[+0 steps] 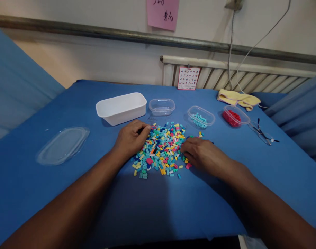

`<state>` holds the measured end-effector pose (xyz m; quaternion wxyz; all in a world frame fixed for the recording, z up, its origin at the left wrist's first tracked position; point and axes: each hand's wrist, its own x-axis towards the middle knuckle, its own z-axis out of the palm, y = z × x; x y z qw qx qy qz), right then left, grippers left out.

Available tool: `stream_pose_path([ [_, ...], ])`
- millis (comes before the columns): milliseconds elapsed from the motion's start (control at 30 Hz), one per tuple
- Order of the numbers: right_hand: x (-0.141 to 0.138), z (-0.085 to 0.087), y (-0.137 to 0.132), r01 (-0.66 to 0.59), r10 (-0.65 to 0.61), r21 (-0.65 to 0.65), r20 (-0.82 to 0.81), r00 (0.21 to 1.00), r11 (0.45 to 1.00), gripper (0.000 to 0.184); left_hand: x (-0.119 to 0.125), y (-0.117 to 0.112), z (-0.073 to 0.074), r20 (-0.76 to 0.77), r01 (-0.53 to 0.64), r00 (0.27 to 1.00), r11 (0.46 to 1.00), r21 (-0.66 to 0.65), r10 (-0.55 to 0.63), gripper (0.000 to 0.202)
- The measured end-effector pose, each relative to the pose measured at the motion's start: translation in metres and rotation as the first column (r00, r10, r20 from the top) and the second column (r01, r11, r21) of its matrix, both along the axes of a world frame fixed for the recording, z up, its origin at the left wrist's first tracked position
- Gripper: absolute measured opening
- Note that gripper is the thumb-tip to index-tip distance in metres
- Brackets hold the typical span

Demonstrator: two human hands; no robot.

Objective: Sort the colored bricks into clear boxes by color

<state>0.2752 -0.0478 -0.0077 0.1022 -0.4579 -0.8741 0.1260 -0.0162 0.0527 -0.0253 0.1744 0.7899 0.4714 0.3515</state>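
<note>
A loose pile of small multicoloured toy bricks (pixel 164 148) lies spread on the blue tabletop in front of me. My left hand (pixel 130 138) rests at the pile's upper left edge, its thumb and forefinger tips brought together beside a pink brick; whether they hold one is hidden. At the right edge, my right hand (pixel 200 152) has its fingers curled down and pressed together among the bricks. What sits under those fingertips I cannot see. Beyond the pile, a clear tub holds turquoise bricks (pixel 199 119), and another holds red bricks (pixel 232 118).
Behind the pile stand a white bin (pixel 121 112) and a clear tub (pixel 161 107). Clear lids (pixel 63 145) lie at the left. Glasses (pixel 263 133) and a yellow cloth (pixel 238 98) lie at the right. A radiator (pixel 212 77) and wall bound the table's far side.
</note>
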Motion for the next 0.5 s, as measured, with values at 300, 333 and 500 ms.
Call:
stream_pose_path([
  [300, -0.0038, 0.0072, -0.0001, 0.049, -0.046, -0.059, 0.046, 0.998, 0.997, 0.016, -0.0010, 0.0012, -0.0011, -0.013, 0.011, 1.000, 1.000, 0.007, -0.011, 0.029],
  [333, -0.0040, 0.0080, -0.0002, 0.062, -0.060, -0.069, 0.039, 0.997, 0.996, 0.013, -0.0009, 0.0013, -0.0012, -0.014, 0.010, 1.000, 1.000, 0.008, -0.009, 0.029],
  [500, -0.0026, 0.0079, 0.0001, 0.071, -0.071, -0.067, 0.006, 0.997, 0.995, 0.012, 0.0000, 0.0008, 0.0000, -0.015, 0.007, 1.000, 1.000, 0.012, -0.006, 0.028],
])
